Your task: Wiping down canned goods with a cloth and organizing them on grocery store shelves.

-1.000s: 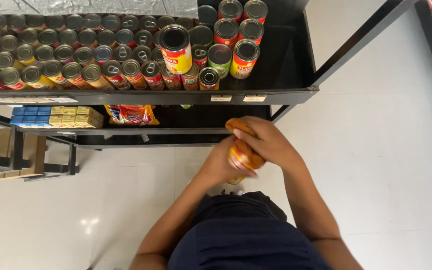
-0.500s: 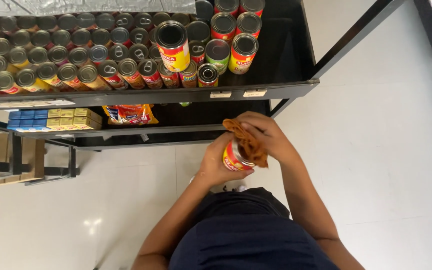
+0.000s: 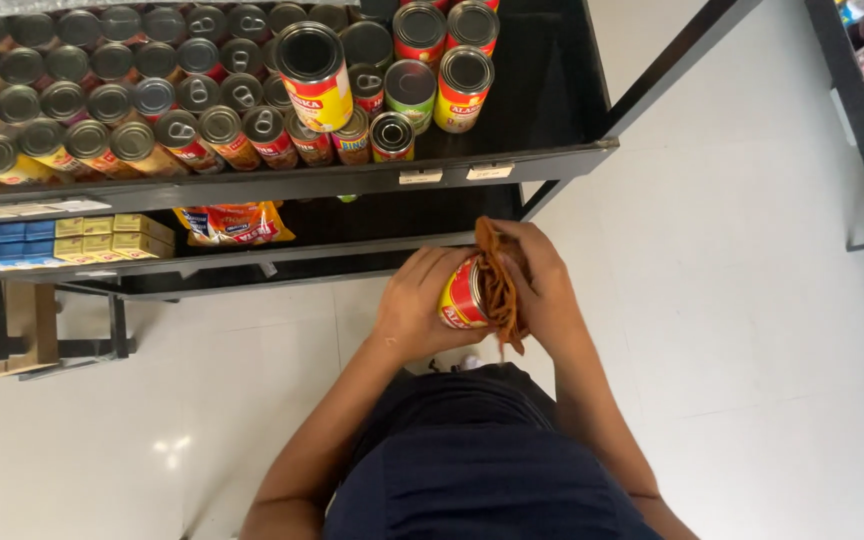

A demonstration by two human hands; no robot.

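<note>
left hand point(image 3: 414, 305) grips can point(image 3: 463, 294) | right hand point(image 3: 542, 285) presses cloth point(image 3: 499, 290) | black shelf point(image 3: 512, 165), white floor point(image 3: 752, 300)

Two hands are in view, the left hand point(image 3: 414, 305) and right hand point(image 3: 542, 280), and between them sit one can point(image 3: 464, 294) and one cloth point(image 3: 499, 290). Above the hands, the top shelf point(image 3: 512, 165) carries dozens of cans point(image 3: 122, 100), too many and too tightly packed to count exactly. Up and to the left of the hands, the lower shelf point(image 3: 352, 245) holds one bag point(image 3: 235, 222) and about eight boxes point(image 3: 67, 238).
</note>
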